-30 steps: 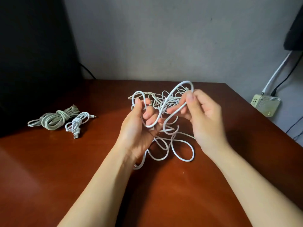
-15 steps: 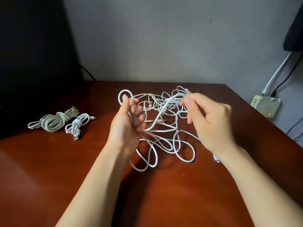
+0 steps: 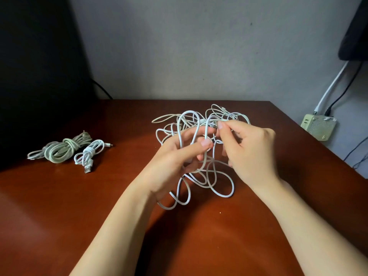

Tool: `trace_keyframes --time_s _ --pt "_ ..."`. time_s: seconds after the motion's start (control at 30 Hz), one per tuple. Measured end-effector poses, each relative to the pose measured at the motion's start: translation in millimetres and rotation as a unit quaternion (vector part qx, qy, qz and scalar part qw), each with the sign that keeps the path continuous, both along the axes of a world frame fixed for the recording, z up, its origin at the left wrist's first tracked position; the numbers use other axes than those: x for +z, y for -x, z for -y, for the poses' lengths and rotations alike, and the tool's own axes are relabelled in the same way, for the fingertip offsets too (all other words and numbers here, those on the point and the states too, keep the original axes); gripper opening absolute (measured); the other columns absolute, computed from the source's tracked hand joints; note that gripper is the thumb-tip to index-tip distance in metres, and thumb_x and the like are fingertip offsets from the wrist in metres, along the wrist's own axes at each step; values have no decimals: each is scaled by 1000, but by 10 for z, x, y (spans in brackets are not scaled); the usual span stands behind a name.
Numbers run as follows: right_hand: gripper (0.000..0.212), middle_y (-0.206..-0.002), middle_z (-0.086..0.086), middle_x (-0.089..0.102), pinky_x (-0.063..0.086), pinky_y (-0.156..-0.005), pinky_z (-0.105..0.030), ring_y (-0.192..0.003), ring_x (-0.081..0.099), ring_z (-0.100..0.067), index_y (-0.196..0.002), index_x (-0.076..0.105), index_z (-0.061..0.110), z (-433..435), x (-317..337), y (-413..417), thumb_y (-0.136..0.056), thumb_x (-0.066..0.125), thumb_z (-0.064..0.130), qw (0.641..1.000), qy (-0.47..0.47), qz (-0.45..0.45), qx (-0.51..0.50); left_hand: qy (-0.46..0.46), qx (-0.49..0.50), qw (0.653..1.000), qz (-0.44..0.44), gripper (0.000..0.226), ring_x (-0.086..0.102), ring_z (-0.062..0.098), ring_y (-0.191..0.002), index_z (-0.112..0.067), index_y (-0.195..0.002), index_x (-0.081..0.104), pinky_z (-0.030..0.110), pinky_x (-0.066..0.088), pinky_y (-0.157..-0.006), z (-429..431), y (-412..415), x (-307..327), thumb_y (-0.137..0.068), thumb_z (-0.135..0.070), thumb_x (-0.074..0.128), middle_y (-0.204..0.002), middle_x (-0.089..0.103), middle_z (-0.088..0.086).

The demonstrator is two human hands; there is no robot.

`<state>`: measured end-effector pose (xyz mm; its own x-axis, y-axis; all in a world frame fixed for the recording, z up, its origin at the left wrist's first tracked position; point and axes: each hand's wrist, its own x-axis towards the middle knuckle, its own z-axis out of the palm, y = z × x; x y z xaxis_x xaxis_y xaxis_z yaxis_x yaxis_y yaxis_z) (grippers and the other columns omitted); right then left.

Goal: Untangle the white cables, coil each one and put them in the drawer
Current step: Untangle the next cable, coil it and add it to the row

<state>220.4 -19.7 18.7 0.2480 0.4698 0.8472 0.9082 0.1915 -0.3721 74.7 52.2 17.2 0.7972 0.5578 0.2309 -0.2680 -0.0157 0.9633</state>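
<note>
Head view: left hand (image 3: 175, 160) and right hand (image 3: 251, 148) pinch the tangled cables (image 3: 201, 176).

Wall (image 3: 199, 46): plain grey, few dark specks.
Table (image 3: 59, 216): glossy reddish-brown wood, sheen at left.
Left: large black panel (image 3: 39, 66) against the wall.
Right: pale socket box (image 3: 318, 127), with a white lead (image 3: 330, 87) and a black lead (image 3: 343, 91) rising from it.

Brown table (image 3: 59, 220): cable tangle (image 3: 208, 177) ctr, greenish coil (image 3: 59, 151) + white coil (image 3: 89, 154) left.
</note>
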Motion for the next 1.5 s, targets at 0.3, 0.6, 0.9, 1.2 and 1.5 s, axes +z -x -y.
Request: trace_keyframes --time_s 0.3,0.6,0.9,1.2,1.5 --pt "37 -43 -7 52 42 -42 -38 -37 49 -26 -64 65 5 -3 -9 -15 -92 53 25 998 6 -52 -19 -45 44 997 -34 18 40 3 -55 -8 -95 64 10 34 -51 55 -40 -9 -98 -10 47 -70 58 -2" --pt "9 -60 -2 65 52 -53 -34 -43 61 -11 -98 52 30 54 -9 257 -91 51 24 955 163 -142 200 4 147 989 31 20 49 27 -59 -7 -92 50 33 49 -57 21 -62 -3 -104 -17 38 -68 45 12" --pt "49 -62 1 64 51 -59 -41 -53 59 -17 -136 46 22 -1 -101 261 -90 40 39 973 181 -29 139 -50 103 993 10 47 58 2 -50 -1 -109 45 15 45 -45 157 -30 89 -82 -39 47 -59 63 -11" --pt "51 -59 7 58 48 -56 -39 -50 52 -13 -140 44 20 28 -77 263 -89 46 20 971 177 -18 160 -71 54 996 -12 30 59 -8 -54 -9 -98 51 6 38 -47 62 -85 -64 -72 -4 64 -62 52 2" --pt "47 -71 10 57 40 -53 -27 -62 37 -9 -132 48 18 38 -101 287 -85 49 23 975 154 68 146 -65 120 989 -59 37 55 -6 -69 -31 -132 49 8 43 -63 111 -85 -34 -100 -16 36 -79 59 -18"
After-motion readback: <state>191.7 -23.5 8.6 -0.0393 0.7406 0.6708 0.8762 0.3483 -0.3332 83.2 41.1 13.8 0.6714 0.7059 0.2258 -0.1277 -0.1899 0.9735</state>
